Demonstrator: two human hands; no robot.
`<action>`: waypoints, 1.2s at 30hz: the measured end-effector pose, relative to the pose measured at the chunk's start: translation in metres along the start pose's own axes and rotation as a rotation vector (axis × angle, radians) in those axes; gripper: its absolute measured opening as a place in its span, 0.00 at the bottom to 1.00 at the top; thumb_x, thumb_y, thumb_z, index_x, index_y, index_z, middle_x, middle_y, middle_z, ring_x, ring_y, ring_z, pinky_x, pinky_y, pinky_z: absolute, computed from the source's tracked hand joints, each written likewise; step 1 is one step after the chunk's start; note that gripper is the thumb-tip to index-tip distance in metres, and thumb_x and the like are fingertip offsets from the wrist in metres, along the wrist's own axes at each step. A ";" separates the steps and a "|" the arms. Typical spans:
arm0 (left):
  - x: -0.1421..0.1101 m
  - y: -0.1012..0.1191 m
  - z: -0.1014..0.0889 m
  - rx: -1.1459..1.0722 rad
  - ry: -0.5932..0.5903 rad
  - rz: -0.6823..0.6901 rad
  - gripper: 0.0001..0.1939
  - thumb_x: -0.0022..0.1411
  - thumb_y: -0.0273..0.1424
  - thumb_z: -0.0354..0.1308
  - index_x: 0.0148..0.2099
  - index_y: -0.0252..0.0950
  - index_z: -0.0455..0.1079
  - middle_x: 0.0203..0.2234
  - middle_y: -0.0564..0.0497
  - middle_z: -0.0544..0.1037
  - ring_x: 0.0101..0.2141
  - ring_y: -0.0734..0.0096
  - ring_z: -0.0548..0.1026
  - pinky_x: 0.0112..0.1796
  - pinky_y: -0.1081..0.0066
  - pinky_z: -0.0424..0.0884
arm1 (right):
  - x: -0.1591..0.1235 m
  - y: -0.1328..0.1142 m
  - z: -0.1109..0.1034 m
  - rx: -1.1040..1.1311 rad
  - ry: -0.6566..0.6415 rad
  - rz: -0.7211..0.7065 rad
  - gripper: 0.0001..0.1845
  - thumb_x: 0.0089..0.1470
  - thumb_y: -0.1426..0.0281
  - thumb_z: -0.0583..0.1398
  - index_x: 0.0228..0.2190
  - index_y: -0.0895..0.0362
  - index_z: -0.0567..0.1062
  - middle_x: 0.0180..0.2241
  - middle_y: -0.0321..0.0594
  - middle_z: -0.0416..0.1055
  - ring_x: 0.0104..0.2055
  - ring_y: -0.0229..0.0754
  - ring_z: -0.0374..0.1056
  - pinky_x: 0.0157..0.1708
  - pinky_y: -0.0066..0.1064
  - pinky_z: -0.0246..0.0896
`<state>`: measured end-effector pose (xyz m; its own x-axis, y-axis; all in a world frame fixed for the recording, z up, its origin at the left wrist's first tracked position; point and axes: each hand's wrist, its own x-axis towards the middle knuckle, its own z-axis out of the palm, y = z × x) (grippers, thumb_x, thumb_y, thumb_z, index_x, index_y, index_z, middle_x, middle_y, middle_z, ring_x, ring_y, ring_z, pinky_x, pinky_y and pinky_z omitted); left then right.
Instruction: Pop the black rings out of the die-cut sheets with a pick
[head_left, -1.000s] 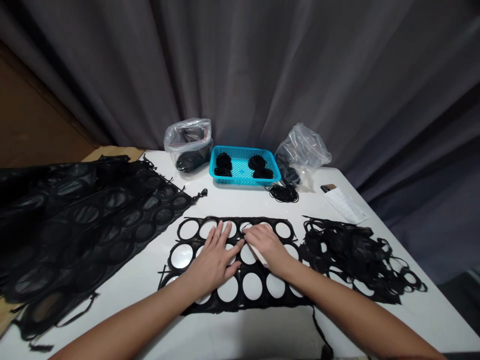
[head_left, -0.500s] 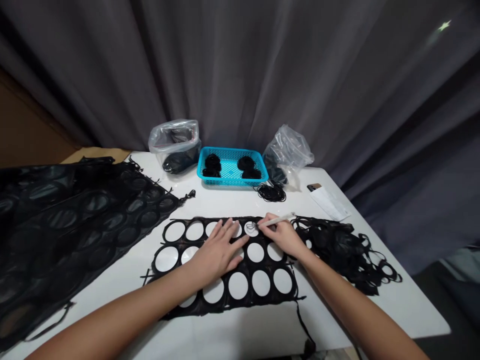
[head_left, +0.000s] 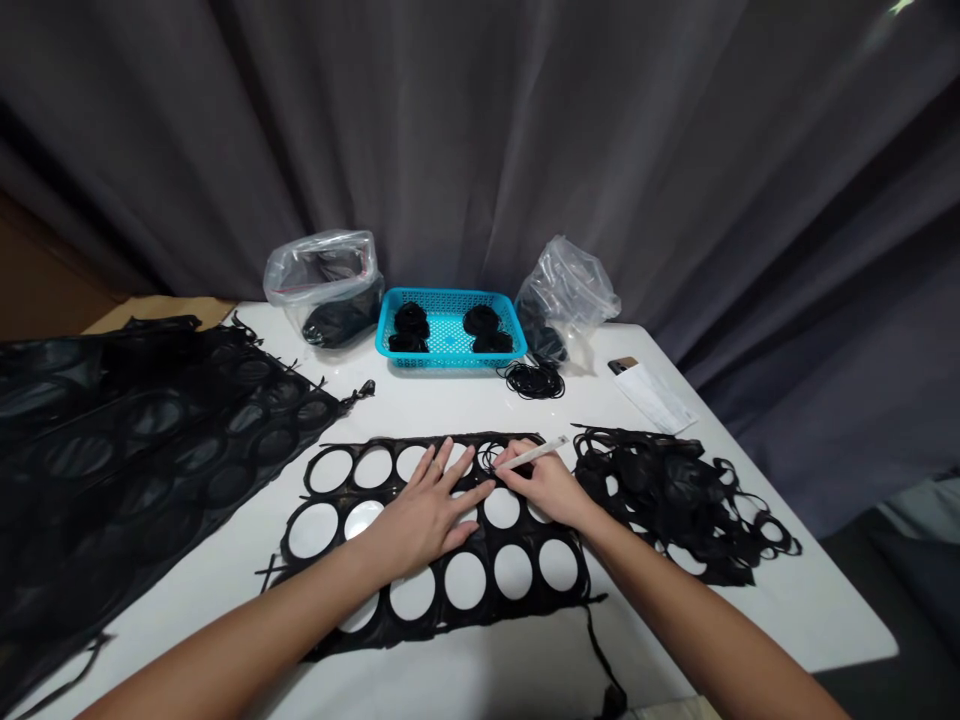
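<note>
A black sheet with round cut-out holes lies flat on the white table in front of me. My left hand rests flat on it with fingers spread, pressing it down. My right hand is closed around a thin white stick-like tool, whose tip touches the sheet near a hole in the top row, just beyond my left fingertips.
A heap of cut black scraps lies to the right, and a large black perforated sheet to the left. At the back stand a blue basket with black pieces, two clear plastic bags, a coil of black rings and a paper slip.
My right hand has taken up the white tool and set its tip on the sheet's top row. The view has shifted, so everything sits further left in the picture.
</note>
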<state>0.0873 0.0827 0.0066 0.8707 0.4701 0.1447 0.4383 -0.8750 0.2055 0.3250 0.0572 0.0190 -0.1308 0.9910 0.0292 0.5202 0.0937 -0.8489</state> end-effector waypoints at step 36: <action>0.047 -0.001 0.020 -0.027 -0.003 0.096 0.30 0.69 0.42 0.57 0.69 0.48 0.56 0.70 0.43 0.49 0.68 0.39 0.46 0.62 0.43 0.52 | -0.012 0.030 -0.038 0.016 0.055 0.042 0.04 0.57 0.69 0.60 0.30 0.55 0.74 0.37 0.39 0.77 0.42 0.45 0.69 0.44 0.36 0.61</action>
<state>0.1324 0.1038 -0.0057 0.9090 0.3839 0.1623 0.3466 -0.9125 0.2173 0.3740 0.0514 0.0129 -0.0620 0.9978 0.0219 0.5104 0.0505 -0.8585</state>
